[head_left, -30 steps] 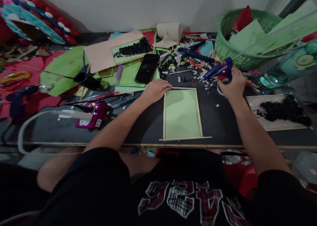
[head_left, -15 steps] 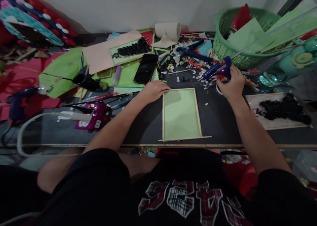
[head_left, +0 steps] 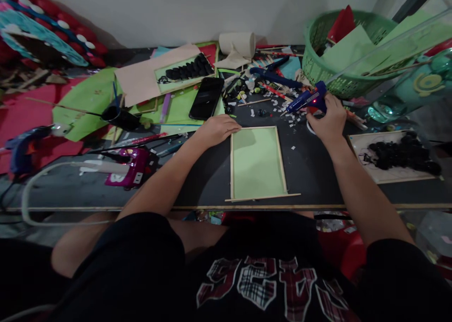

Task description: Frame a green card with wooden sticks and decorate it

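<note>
A light green card point(head_left: 258, 164) edged with thin wooden sticks lies flat on the dark table. Its bottom stick point(head_left: 263, 197) juts out past both corners. At the top left corner, the bent fingers of my left hand point(head_left: 221, 128) press together on the frame. My right hand point(head_left: 331, 119), to the right of the card, grips a blue glue gun point(head_left: 307, 99); a red light shows on its body and its nozzle points left, low over the table. Part of a white ring point(head_left: 310, 125) shows beneath that hand.
Behind the card lie a black phone point(head_left: 206, 97), dark blue pliers point(head_left: 275, 75) and paper scraps. A green basket point(head_left: 318, 72) stands at the back right, near a panel with black clumps point(head_left: 399, 155). On the left are a purple power strip point(head_left: 129, 166), a black cup point(head_left: 120, 118) and another glue gun point(head_left: 24, 148).
The whole view has shifted slightly. Both hands keep their places: my left hand at the card's corner, my right hand around the glue gun.
</note>
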A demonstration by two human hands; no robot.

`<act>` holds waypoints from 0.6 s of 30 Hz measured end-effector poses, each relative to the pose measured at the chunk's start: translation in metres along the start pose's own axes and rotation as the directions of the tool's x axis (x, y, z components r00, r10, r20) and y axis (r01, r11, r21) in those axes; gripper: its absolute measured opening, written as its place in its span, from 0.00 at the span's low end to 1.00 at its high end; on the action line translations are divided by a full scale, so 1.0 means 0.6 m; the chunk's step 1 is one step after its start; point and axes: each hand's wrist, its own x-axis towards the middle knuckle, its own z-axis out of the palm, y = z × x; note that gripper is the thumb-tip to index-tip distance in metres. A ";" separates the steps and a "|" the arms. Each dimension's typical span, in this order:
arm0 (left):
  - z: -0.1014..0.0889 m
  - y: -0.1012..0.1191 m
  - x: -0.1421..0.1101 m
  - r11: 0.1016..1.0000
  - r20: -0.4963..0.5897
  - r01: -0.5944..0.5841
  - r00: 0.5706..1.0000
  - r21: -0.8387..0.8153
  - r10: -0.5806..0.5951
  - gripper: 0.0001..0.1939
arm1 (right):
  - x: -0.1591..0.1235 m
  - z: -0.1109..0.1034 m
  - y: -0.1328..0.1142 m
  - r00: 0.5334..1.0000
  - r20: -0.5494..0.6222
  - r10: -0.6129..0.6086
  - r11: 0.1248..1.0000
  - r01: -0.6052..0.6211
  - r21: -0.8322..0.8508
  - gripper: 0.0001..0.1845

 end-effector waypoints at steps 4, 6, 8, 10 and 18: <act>0.002 -0.004 -0.001 1.000 -0.004 -0.009 1.000 0.003 0.009 0.22 | 0.000 0.001 0.001 1.000 0.004 0.006 1.000 -0.006 0.005 0.31; 0.002 -0.002 0.000 1.000 0.001 -0.004 1.000 0.010 0.004 0.22 | 0.001 0.002 0.003 1.000 0.018 0.003 1.000 -0.003 0.008 0.32; 0.001 0.003 0.000 1.000 -0.002 0.000 1.000 0.014 0.000 0.21 | 0.001 0.003 0.004 0.999 0.038 0.000 1.000 -0.001 0.013 0.32; -0.001 0.007 0.001 1.000 -0.008 0.002 1.000 0.017 -0.002 0.20 | 0.001 0.003 0.003 0.999 0.047 0.000 1.000 -0.001 0.014 0.32; 0.001 0.001 0.000 0.999 0.008 0.013 1.000 -0.033 -0.013 0.17 | 0.001 0.000 0.001 1.000 0.022 -0.015 1.000 0.015 0.007 0.32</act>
